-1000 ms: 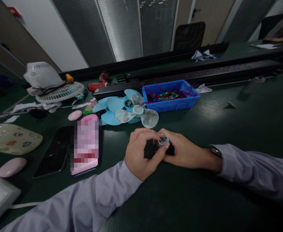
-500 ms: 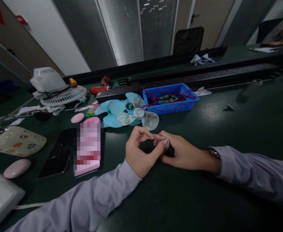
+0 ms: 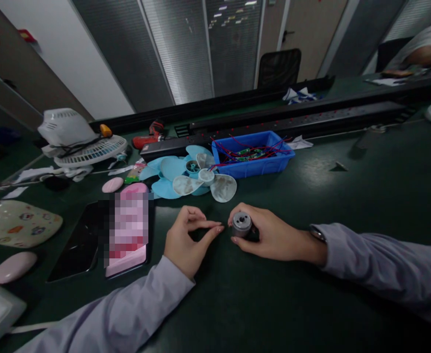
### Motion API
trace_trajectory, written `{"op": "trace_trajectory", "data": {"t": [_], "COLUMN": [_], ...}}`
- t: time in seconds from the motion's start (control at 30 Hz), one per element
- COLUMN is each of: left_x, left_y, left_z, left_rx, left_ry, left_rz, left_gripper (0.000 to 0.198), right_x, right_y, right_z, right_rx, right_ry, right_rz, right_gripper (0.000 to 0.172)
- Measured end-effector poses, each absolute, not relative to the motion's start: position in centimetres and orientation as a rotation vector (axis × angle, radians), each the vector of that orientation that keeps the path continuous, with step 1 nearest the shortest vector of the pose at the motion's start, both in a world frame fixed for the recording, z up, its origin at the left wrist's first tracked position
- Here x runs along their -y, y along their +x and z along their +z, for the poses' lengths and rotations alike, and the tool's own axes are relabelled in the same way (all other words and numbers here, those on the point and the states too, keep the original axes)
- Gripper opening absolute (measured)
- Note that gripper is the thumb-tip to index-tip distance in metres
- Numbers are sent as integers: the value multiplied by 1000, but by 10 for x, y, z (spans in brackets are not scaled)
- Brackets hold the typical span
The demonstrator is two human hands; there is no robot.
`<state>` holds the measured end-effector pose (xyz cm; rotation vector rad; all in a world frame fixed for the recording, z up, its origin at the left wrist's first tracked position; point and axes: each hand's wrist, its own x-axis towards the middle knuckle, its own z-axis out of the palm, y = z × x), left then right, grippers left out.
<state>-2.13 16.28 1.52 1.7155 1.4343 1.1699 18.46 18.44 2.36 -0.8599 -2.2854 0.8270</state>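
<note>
My right hand (image 3: 265, 230) is wrapped round a small cylindrical motor (image 3: 241, 221), standing upright on the dark green tabletop. Its round metal end faces up, showing a dark centre and small holes; the lower part is black and partly covered by my fingers. Just left of it, apart from the motor, my left hand (image 3: 190, 238) is closed in a pinch, thumb and index fingertips together. Whatever may be between those fingertips is too small to make out.
Light-blue and grey fan blades (image 3: 186, 176) lie beyond my hands, beside a blue bin (image 3: 255, 169) of wired circuit boards. To the left are two phones (image 3: 76, 242), a white fan (image 3: 90, 149) and a red power drill (image 3: 151, 137). A person (image 3: 417, 51) sits far right.
My left hand has come away from the motor's top and moved left, uncovering the metal end. My right hand still grips the motor. The view has shifted slightly.
</note>
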Motion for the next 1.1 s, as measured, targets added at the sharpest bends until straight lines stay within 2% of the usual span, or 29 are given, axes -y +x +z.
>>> {"op": "trace_trajectory", "data": {"t": [0.23, 0.47, 0.6, 0.7, 0.9, 1.1], "left_x": [-159, -160, -160, -159, -158, -156], "left_y": [-21, -17, -17, -15, 0, 7], "left_z": [18, 19, 18, 17, 18, 21], "left_rx": [-1542, -1540, -1520, -1512, -1273, -1200], "left_ry": [2048, 2314, 2340, 2145, 1944, 2107], "left_rz": [1046, 1071, 1070, 1190, 1694, 1689], "left_gripper": [24, 26, 20, 20, 24, 26], "right_x": [-185, -185, -185, -185, -185, -185], "right_y": [185, 184, 184, 184, 185, 185], "right_z": [22, 23, 23, 23, 21, 20], "right_rx": [2287, 2280, 2275, 2271, 2277, 2277], "right_ry": [-866, -864, -866, -862, -859, -844], "right_rz": [842, 821, 813, 819, 826, 828], "right_gripper": [29, 31, 31, 30, 29, 26]}}
